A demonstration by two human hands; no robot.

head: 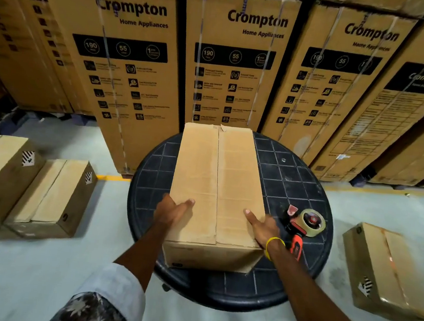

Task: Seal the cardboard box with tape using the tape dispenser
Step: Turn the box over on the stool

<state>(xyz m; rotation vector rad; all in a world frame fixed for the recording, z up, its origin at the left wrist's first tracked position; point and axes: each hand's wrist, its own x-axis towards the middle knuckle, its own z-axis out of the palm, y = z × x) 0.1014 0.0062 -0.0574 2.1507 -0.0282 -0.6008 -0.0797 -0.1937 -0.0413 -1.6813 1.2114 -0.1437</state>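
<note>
A long cardboard box lies on a round black table, its two top flaps folded down and meeting along a bare centre seam. My left hand rests flat on the near left flap, fingers spread. My right hand presses on the near right edge of the box, a yellow band on its wrist. The tape dispenser, with an orange-red handle and a roll of clear tape, lies on the table just right of my right hand, untouched.
Two taped cartons sit on the floor at left, and another carton at right. Tall Crompton appliance boxes form a wall right behind the table. Grey concrete floor surrounds the table.
</note>
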